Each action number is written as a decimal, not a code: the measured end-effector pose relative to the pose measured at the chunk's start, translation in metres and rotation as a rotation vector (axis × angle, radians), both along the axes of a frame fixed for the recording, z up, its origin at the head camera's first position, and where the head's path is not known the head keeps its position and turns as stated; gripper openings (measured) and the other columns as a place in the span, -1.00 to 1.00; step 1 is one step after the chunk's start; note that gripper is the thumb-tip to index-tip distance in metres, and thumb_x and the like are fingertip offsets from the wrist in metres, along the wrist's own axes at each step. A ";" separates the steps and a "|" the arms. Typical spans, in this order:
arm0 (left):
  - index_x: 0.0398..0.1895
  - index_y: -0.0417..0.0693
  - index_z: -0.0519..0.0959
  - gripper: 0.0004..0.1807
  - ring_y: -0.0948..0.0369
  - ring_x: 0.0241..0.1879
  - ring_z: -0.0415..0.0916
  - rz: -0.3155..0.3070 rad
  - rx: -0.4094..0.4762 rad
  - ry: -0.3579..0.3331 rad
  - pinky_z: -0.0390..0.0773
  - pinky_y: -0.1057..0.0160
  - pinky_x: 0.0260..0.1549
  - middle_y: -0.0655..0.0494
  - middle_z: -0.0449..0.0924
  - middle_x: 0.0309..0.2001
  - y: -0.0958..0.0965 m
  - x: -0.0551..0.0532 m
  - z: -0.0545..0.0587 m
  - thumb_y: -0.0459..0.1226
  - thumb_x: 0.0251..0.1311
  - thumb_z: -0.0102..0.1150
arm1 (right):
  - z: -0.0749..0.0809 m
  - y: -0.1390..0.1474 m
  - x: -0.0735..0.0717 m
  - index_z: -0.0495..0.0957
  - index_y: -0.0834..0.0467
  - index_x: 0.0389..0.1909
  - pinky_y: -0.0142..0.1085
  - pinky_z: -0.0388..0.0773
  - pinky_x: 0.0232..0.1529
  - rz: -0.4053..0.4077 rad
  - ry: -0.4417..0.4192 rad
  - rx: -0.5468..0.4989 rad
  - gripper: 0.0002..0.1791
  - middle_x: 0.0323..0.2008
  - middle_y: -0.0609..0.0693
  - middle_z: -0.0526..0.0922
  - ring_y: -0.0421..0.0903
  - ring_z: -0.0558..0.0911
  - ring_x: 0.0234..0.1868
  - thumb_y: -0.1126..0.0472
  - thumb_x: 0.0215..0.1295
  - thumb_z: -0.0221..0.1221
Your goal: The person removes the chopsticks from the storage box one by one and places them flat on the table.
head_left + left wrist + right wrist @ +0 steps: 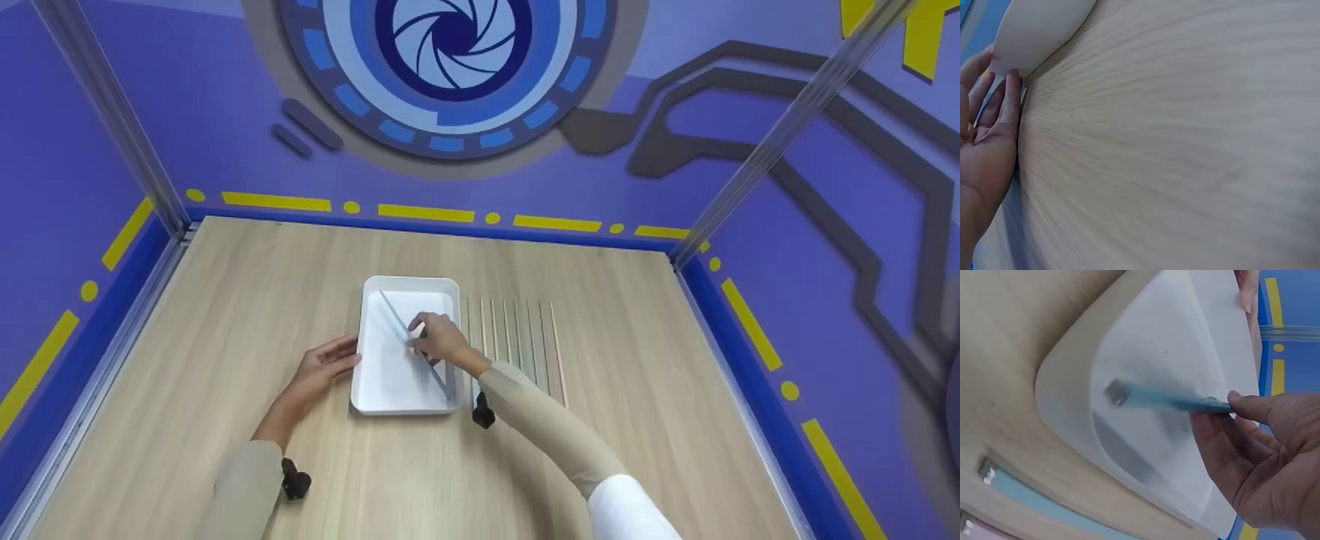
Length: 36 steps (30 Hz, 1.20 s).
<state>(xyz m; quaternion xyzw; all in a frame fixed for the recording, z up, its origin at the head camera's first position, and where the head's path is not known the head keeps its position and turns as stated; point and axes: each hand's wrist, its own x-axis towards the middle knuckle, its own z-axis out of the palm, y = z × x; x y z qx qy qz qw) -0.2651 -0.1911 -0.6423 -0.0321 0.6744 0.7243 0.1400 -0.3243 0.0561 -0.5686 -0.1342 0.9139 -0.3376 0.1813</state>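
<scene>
A white rectangular tray sits on the wooden table. My right hand pinches a thin light-blue stick between thumb and fingers. Its near end is silvery and crinkled, and the stick lies slantwise over the tray's inside; I cannot tell whether it touches the bottom. At the tray's left wall, my left hand touches the side with its fingertips. The left wrist view shows those fingers fairly straight against the outer wall.
Right of the tray lies a row of several thin pastel sticks, partly covered by the right forearm. Close to the tray are a light-blue one and a pink one. Purple-blue panels wall the table.
</scene>
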 end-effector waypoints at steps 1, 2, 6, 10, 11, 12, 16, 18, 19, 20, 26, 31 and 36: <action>0.50 -0.18 0.33 -0.33 0.09 0.38 0.42 -0.005 0.000 0.000 0.60 0.45 0.19 -0.23 0.35 0.47 0.000 0.000 0.000 -0.26 0.38 0.28 | 0.002 0.003 -0.001 0.59 0.28 0.09 -0.38 0.73 -0.56 -0.003 -0.006 -0.033 -0.69 -0.35 0.16 0.78 -0.05 0.76 -0.47 0.29 0.37 0.30; 0.50 -0.18 0.32 -0.33 0.07 0.39 0.42 -0.004 0.001 -0.001 0.60 0.44 0.19 -0.23 0.34 0.47 0.000 0.000 0.001 -0.26 0.38 0.28 | 0.003 0.005 -0.001 0.58 0.30 0.12 -0.37 0.74 -0.55 -0.007 -0.013 -0.060 -0.65 -0.34 0.19 0.78 0.01 0.78 -0.44 0.30 0.36 0.31; 0.51 -0.17 0.30 -0.31 0.05 0.41 0.40 -0.011 -0.005 -0.007 0.60 0.43 0.21 -0.23 0.33 0.48 0.000 0.000 0.001 -0.24 0.38 0.28 | 0.009 0.015 -0.004 0.56 0.37 0.19 -0.35 0.75 -0.54 -0.036 -0.050 -0.134 -0.56 -0.30 0.27 0.78 0.15 0.81 -0.33 0.32 0.33 0.33; 0.51 -0.17 0.31 -0.30 0.10 0.39 0.42 -0.018 0.018 -0.003 0.60 0.41 0.22 -0.22 0.34 0.48 0.001 -0.002 0.000 -0.23 0.36 0.31 | 0.017 0.027 -0.006 0.57 0.39 0.18 -0.31 0.78 -0.49 -0.076 -0.085 -0.168 -0.56 -0.24 0.27 0.78 0.12 0.81 -0.29 0.31 0.33 0.34; 0.51 -0.17 0.31 -0.30 0.11 0.38 0.43 -0.020 0.022 -0.002 0.60 0.41 0.22 -0.21 0.34 0.48 0.001 -0.003 0.000 -0.23 0.36 0.31 | 0.018 0.030 -0.007 0.58 0.38 0.17 -0.31 0.78 -0.48 -0.086 -0.089 -0.177 -0.57 -0.24 0.27 0.78 0.10 0.81 -0.29 0.30 0.33 0.34; 0.51 -0.17 0.31 -0.30 0.11 0.39 0.43 -0.023 0.028 -0.001 0.60 0.40 0.23 -0.20 0.34 0.48 0.001 -0.003 -0.001 -0.23 0.36 0.31 | 0.019 0.033 -0.007 0.59 0.38 0.16 -0.30 0.79 -0.47 -0.098 -0.092 -0.189 -0.58 -0.23 0.28 0.78 0.10 0.81 -0.29 0.30 0.33 0.34; 0.51 -0.14 0.31 -0.30 0.08 0.41 0.40 -0.029 0.018 -0.006 0.59 0.41 0.23 -0.17 0.33 0.49 0.001 -0.002 -0.001 -0.21 0.36 0.30 | 0.020 0.043 -0.007 0.58 0.39 0.13 -0.27 0.79 -0.47 -0.139 -0.090 -0.239 -0.60 -0.25 0.28 0.78 0.10 0.81 -0.31 0.31 0.33 0.34; 0.52 -0.13 0.31 -0.31 0.03 0.44 0.37 -0.029 0.012 -0.005 0.59 0.40 0.24 -0.17 0.33 0.49 0.000 -0.001 -0.002 -0.21 0.37 0.29 | 0.019 0.048 -0.007 0.58 0.39 0.13 -0.26 0.79 -0.48 -0.166 -0.093 -0.252 -0.60 -0.27 0.27 0.78 0.11 0.81 -0.33 0.32 0.32 0.34; 0.52 -0.12 0.31 -0.31 0.02 0.45 0.36 -0.027 0.004 -0.007 0.59 0.40 0.24 -0.17 0.33 0.49 0.000 -0.001 -0.002 -0.20 0.37 0.30 | 0.019 0.051 -0.007 0.57 0.40 0.13 -0.26 0.79 -0.49 -0.176 -0.094 -0.257 -0.60 -0.28 0.27 0.77 0.11 0.81 -0.33 0.32 0.32 0.34; 0.52 -0.11 0.31 -0.31 0.01 0.45 0.35 -0.026 -0.004 -0.007 0.59 0.41 0.24 -0.16 0.32 0.50 0.000 -0.001 -0.002 -0.20 0.37 0.30 | 0.019 0.053 -0.007 0.56 0.40 0.13 -0.26 0.79 -0.49 -0.186 -0.098 -0.261 -0.59 -0.29 0.25 0.77 0.12 0.80 -0.32 0.32 0.32 0.34; 0.51 -0.10 0.33 -0.29 0.09 0.40 0.40 -0.009 -0.016 -0.019 0.60 0.42 0.21 -0.14 0.34 0.49 -0.001 0.001 -0.001 -0.19 0.35 0.32 | 0.018 0.070 -0.006 0.53 0.40 0.16 -0.30 0.78 -0.50 -0.233 -0.100 -0.293 -0.54 -0.28 0.25 0.75 0.13 0.78 -0.32 0.30 0.31 0.36; 0.52 -0.12 0.31 -0.28 0.13 0.37 0.42 -0.019 -0.006 -0.013 0.60 0.41 0.22 -0.16 0.34 0.48 -0.001 0.001 -0.001 -0.18 0.35 0.32 | 0.017 0.086 -0.005 0.50 0.43 0.18 -0.32 0.77 -0.51 -0.271 -0.081 -0.331 -0.53 -0.31 0.21 0.74 -0.12 0.71 -0.48 0.30 0.33 0.34; 0.51 -0.10 0.32 -0.30 0.10 0.40 0.41 -0.021 -0.016 -0.015 0.60 0.42 0.22 -0.15 0.34 0.49 -0.001 -0.001 0.000 -0.19 0.36 0.31 | 0.020 0.103 -0.004 0.50 0.44 0.17 -0.27 0.79 -0.46 -0.312 -0.084 -0.355 -0.54 -0.31 0.20 0.71 0.01 0.75 -0.38 0.33 0.33 0.33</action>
